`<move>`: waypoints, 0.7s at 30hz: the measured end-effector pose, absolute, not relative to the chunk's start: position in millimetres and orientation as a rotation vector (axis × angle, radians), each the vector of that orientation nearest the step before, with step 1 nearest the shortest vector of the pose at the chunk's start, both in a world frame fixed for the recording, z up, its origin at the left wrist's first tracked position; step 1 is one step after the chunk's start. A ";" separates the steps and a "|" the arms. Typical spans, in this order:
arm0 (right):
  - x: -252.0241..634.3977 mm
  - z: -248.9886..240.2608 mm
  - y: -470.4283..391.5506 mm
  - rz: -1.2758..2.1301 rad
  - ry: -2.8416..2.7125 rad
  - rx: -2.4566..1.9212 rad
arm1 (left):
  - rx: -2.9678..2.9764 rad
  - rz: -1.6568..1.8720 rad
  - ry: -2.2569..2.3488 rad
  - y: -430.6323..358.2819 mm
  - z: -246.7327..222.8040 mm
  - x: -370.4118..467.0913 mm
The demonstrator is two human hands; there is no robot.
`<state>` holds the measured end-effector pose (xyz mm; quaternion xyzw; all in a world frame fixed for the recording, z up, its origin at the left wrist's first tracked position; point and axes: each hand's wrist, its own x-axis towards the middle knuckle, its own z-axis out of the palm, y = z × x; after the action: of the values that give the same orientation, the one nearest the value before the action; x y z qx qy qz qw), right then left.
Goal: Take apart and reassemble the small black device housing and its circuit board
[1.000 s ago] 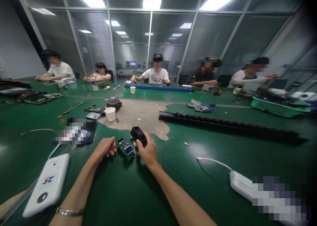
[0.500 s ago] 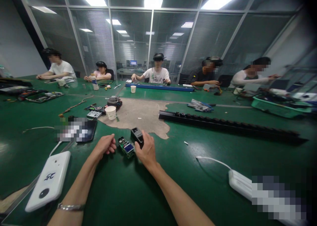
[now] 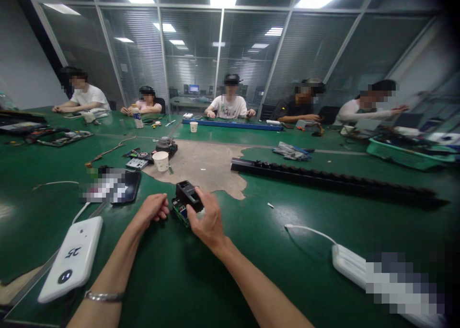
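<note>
My right hand (image 3: pixel 208 218) grips a black plastic housing (image 3: pixel 187 193) with cut-out openings in its top, thumb on the near side and fingers along the right. Below the housing is a green circuit board (image 3: pixel 178 210), partly covered by it; whether the two touch I cannot tell. My left hand (image 3: pixel 155 208) rests on the table just left of the board, fingers curled in. Nothing shows in that hand, though its palm is hidden. A silver bracelet (image 3: pixel 104 297) circles my left wrist.
A paper cup (image 3: pixel 161 161) stands beyond my hands near loose electronic parts. A long black strip (image 3: pixel 323 180) lies to the right. White power banks (image 3: pixel 72 258) with cables flank my arms. Several people sit across the green table, near a green basket (image 3: pixel 406 155).
My right hand has moved the black housing left, from beside the circuit board to over it, covering part of it. My left hand has hardly moved.
</note>
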<state>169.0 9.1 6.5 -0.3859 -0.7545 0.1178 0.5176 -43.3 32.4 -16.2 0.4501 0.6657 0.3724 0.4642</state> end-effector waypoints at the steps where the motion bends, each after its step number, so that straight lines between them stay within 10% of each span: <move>1: 167.2 6.5 5.8 0.282 -1.835 -0.921 | 1.097 0.916 1.638 32.7 -16.7 -43.7; 21: 157.5 -9.2 -6.5 0.250 -1.997 -1.008 | 1.084 0.903 1.645 34.9 -18.7 -43.4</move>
<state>157.5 -6.5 -9.2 -0.4041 -0.8007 0.1002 0.4307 -43.4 34.9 -18.7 0.4422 0.6706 0.3682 0.4682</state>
